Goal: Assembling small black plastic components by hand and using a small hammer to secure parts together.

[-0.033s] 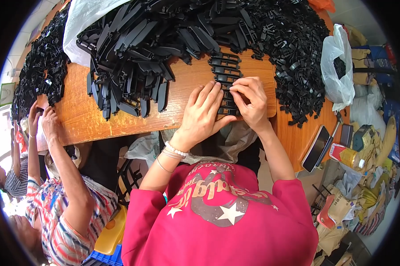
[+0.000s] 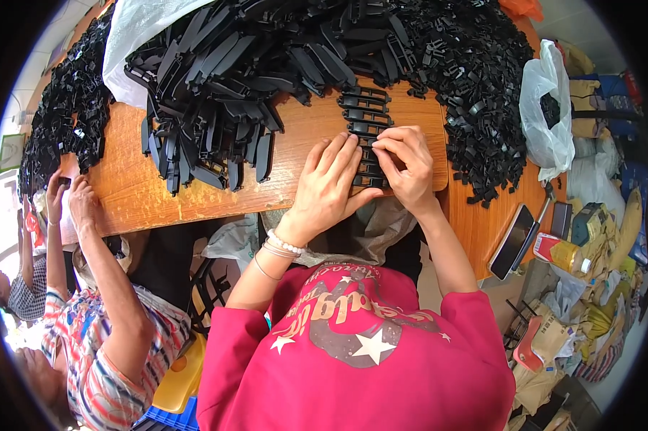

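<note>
A row of black plastic clip-like pieces (image 2: 366, 115) runs away from the table's front edge, laid one behind another. My left hand (image 2: 327, 176) lies along the left side of this row, fingers stretched out and fingertips resting on the pieces, thumb reaching toward the front end. Over the row's right side, my right hand (image 2: 408, 165) has thumb and forefinger pinched together. Whatever sits between those fingertips is too small and covered to make out. Both hands hide part of the row's middle.
Long black plastic parts (image 2: 216, 93) are heaped to the left, small black parts (image 2: 482, 108) to the right. A white plastic bag (image 2: 548, 115) hangs at the right edge beside a phone (image 2: 512, 241). At far left, a co-worker's hands (image 2: 83, 201) handle small black parts.
My hands stay nearly in place over the row. The co-worker's hands at the far left have shifted slightly.
</note>
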The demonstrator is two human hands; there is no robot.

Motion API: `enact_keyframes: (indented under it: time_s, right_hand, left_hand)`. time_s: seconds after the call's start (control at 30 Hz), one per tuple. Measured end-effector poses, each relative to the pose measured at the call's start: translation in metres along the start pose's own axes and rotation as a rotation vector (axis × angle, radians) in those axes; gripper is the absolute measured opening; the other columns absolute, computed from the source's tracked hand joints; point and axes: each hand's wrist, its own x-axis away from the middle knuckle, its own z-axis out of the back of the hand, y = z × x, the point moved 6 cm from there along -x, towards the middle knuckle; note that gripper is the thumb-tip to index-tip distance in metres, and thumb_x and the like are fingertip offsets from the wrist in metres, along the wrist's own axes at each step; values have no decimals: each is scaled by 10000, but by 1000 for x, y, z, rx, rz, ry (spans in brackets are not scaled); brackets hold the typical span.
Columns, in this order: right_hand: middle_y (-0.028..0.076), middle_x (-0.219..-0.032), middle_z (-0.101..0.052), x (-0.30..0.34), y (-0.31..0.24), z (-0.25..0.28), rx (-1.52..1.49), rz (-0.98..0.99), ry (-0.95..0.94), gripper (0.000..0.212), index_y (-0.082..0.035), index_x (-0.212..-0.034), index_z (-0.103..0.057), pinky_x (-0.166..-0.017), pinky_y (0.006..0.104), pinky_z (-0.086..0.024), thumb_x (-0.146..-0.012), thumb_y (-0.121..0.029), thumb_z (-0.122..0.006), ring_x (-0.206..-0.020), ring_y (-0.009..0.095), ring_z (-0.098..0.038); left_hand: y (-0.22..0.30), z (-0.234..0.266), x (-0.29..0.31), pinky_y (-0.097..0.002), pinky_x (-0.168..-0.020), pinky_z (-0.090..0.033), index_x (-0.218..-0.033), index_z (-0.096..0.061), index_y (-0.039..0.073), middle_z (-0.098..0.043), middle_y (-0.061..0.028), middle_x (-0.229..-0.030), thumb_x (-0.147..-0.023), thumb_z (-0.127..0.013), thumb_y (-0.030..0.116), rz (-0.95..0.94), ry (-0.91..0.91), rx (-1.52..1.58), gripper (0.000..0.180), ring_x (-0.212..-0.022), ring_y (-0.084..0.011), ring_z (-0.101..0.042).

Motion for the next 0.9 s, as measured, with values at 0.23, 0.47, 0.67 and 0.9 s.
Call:
enact_keyframes:
  time_s: [0.23, 0.47, 0.67, 0.9]
  right_hand:
    - [87, -909, -622, 0, -2, 2, 3, -2, 63, 148, 5, -850, -637, -745, 358, -480, -734, 78, -692, -852, 269, -583]
    - [105, -918, -625, 2, 1, 1, 47, 31, 37, 155, 28, -866, -632, -746, 364, -502, -736, 87, -691, -866, 281, -597]
    - [104, -974, -617, 6, -2, -4, 151, 135, -9, 210, 25, -926, -642, -788, 374, -472, -723, 64, -675, -931, 282, -590]
    - [97, -968, -608, 5, -2, -4, 186, 125, -61, 235, 12, -948, -647, -790, 375, -459, -720, 62, -670, -932, 279, -582]
  left_hand:
    - [1, 1, 0, -470, -1022, -384, -1136, -578, -96, -537, -220, -1267, -778, -738, 397, -23, -7, -38, 630, -1197, -353, -506]
    - [1, -1, 1, -483, -1024, -383, -1172, -567, -75, -552, -208, -1274, -778, -748, 365, 4, -19, -1, 618, -1199, -366, -517]
    - [1, 2, 0, -481, -1036, -377, -1166, -569, -74, -551, -208, -1279, -780, -747, 361, 0, -16, -11, 608, -1207, -359, -515]
    - [0, 3, -1, -479, -1038, -380, -1149, -585, -65, -555, -204, -1276, -765, -764, 351, 13, -7, -2, 594, -1218, -363, -511]
